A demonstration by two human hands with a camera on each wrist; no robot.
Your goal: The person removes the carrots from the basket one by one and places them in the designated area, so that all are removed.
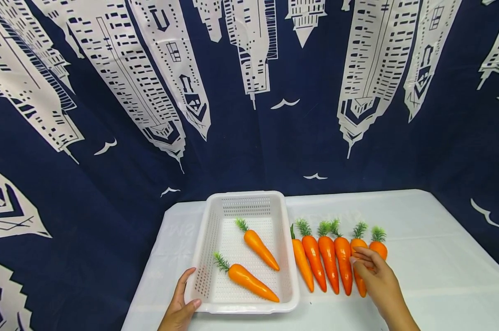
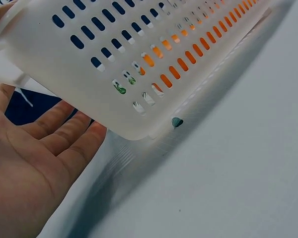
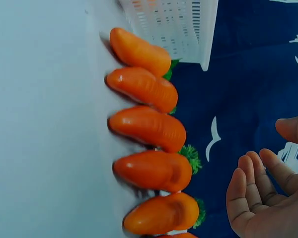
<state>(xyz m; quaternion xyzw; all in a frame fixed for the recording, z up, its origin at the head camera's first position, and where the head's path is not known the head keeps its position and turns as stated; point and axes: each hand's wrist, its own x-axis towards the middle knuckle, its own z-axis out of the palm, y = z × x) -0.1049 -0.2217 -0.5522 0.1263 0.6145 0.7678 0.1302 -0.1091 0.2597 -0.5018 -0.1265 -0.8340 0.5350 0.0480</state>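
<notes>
A white plastic basket [image 1: 292, 257] with slotted walls holds two orange toy carrots [image 1: 251, 281] with green tops. My left hand [image 1: 178, 307] grips its near left corner, the thumb on the rim; in the left wrist view, the other fingers [image 2: 84, 141] extend under the rim beside the wall. Right of the basket lies a row of several carrots [image 1: 327, 257], tips toward me. Above the right end of that row is my right hand [image 1: 379, 281], partly covering the last two carrots. In the right wrist view its fingers [image 3: 238, 186] are loosely bent, with nothing between them.
The basket and carrots are on a white-covered table [image 1: 444, 257]. Behind it hangs a dark blue cloth [image 1: 253, 151] printed with white buildings and birds. A small dark green bit [image 2: 177, 122] lies by the basket's near edge.
</notes>
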